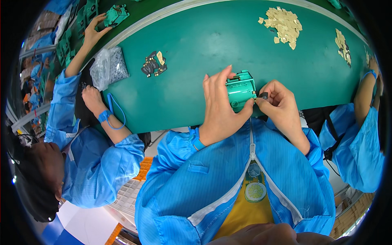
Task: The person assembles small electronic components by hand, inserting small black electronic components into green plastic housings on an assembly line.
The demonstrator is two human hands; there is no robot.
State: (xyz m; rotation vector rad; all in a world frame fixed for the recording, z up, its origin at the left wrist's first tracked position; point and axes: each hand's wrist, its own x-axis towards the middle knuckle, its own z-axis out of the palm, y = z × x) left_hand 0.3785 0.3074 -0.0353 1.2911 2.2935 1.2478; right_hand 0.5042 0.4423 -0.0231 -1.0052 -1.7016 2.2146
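A green plastic housing (241, 90) with a rounded side and a frame-like top is gripped in my left hand (219, 109), thumb along its lower edge and fingers behind it. Beside its right edge, my right hand (281, 107) is closed in a pinch on a small black piece (263, 95), thin and flat. The thumb of my left hand nearly meets the right fingertips at the housing's corner. How far the black piece touches the housing is hard to make out.
The green tabletop (192, 85) bears a pile of cream-coloured flat pieces (283, 26), black pieces (153, 65) and a smaller pile (343, 45). A clear bag of small parts (110, 67) lies left. One co-worker's hand (94, 32) holds another green housing (116, 15); another person sits right.
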